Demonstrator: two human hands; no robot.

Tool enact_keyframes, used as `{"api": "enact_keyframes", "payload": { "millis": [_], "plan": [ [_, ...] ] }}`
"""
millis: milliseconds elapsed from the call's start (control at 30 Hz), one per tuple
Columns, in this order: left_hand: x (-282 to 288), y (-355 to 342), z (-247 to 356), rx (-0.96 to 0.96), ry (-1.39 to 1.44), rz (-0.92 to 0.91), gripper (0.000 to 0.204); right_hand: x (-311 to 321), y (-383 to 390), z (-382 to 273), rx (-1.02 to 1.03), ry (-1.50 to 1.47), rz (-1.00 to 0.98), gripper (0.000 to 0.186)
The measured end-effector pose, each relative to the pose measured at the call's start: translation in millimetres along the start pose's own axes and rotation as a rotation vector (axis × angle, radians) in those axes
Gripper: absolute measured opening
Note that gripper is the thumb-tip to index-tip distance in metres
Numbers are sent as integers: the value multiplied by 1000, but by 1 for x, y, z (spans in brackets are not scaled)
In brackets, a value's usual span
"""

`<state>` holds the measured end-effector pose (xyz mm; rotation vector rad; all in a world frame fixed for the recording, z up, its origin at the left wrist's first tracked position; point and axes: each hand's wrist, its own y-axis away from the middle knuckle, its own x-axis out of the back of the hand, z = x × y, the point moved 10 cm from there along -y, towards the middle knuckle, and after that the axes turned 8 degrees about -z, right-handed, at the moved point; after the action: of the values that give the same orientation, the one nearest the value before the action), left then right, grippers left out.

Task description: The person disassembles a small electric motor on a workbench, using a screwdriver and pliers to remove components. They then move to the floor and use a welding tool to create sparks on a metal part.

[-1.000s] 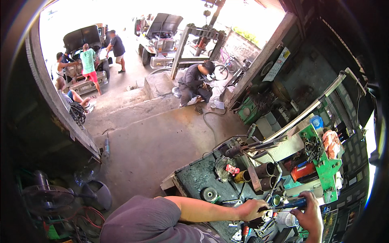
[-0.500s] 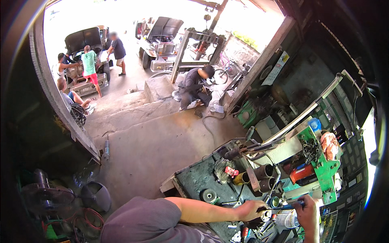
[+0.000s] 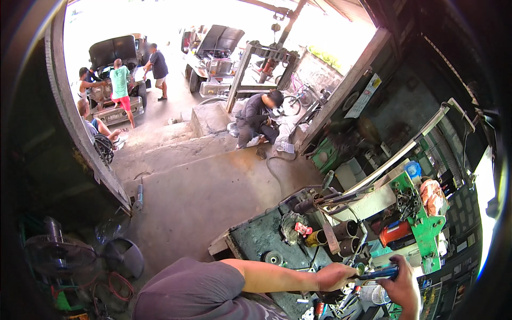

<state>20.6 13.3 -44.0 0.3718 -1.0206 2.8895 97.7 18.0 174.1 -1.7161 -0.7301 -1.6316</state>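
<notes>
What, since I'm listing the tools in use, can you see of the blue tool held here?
The blue tool is long and slim, with darker stretches; its material is unclear. It slants over the cluttered workbench, its right end slightly higher in the picture. The right hand grips that end; the other lies close to the left hand, contact unclear.

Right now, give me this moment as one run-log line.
right hand: holding slim blue-handled tool | left hand: at tool's opposite end, grip unclear | on dark-topped workbench: round grey metal part
</notes>
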Motion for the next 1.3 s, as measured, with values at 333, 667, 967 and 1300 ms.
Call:
{"api": "enact_keyframes", "payload": {
  "millis": [333,667,967,1300],
  "plan": [
    [-5,0,-15,88,41,-82,27,4,-3,4,-38,-5,77,30],
    [0,0,-11,56,72,-111,27,-7,-2,24,-141,-106,-1,18],
    [5,4,-3,64,100,-102,27,-4,-3,21,-253,62,6,28],
    [1,7,-11,94,108,-97,30,-2,-5,14,-275,83,35,23]
  ]
}}
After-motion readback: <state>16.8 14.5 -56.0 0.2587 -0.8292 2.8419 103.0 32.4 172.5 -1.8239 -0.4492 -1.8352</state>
